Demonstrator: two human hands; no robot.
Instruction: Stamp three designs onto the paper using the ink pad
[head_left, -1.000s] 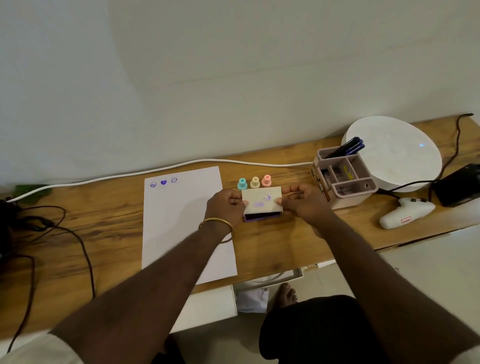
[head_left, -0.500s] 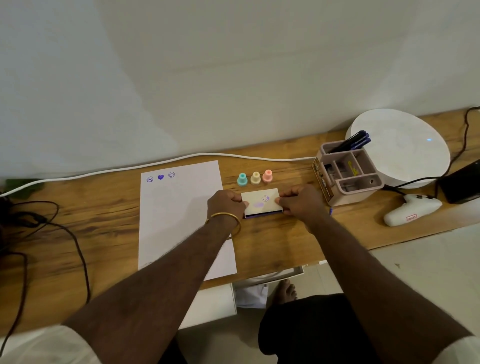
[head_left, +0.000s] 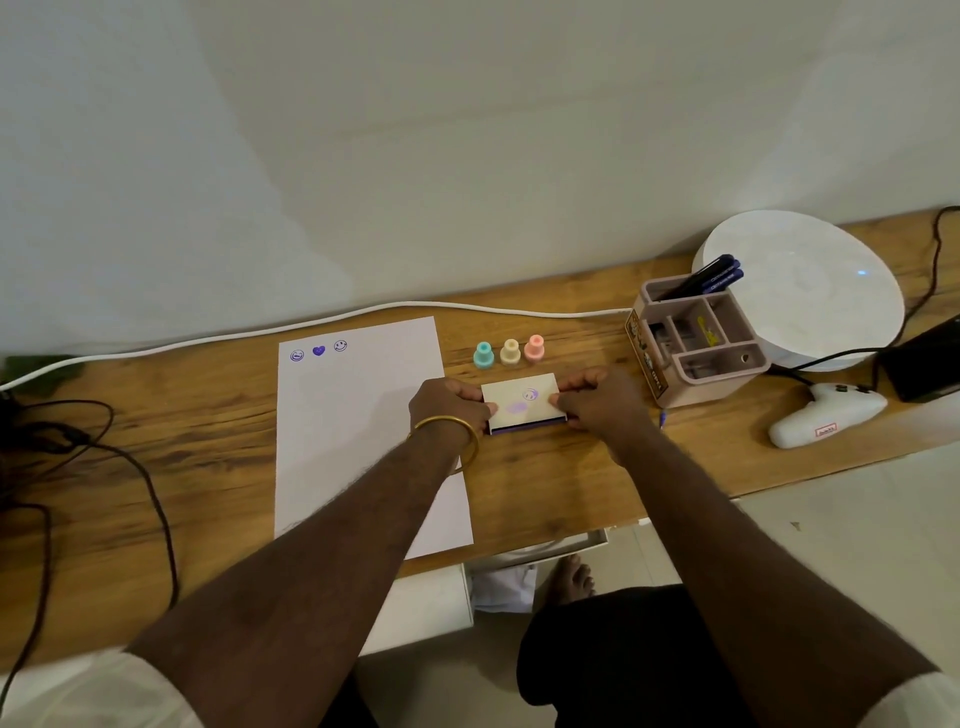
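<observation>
A white sheet of paper (head_left: 358, 431) lies on the wooden desk (head_left: 197, 447) with three purple prints at its top left: a face, a heart and a smiley. Three small stamps stand in a row behind the ink pad: teal (head_left: 484, 355), cream (head_left: 510, 352) and pink (head_left: 534, 347). The ink pad (head_left: 522, 402) sits flat on the desk with its cream lid down, purple smudges on top. My left hand (head_left: 447, 410) grips its left end and my right hand (head_left: 597, 402) grips its right end, fingers curled round the edges.
A pink desk organiser (head_left: 696, 343) with dark pens stands to the right, before a round white device (head_left: 810, 286). A white handheld gadget (head_left: 826, 415) and a black box (head_left: 924, 364) lie at far right. A white cable (head_left: 208, 343) runs along the wall; black cables (head_left: 78, 447) coil at left.
The ink pad's lid has come down from a raised, tilted position to flat on the pad. Both hands stayed at its ends.
</observation>
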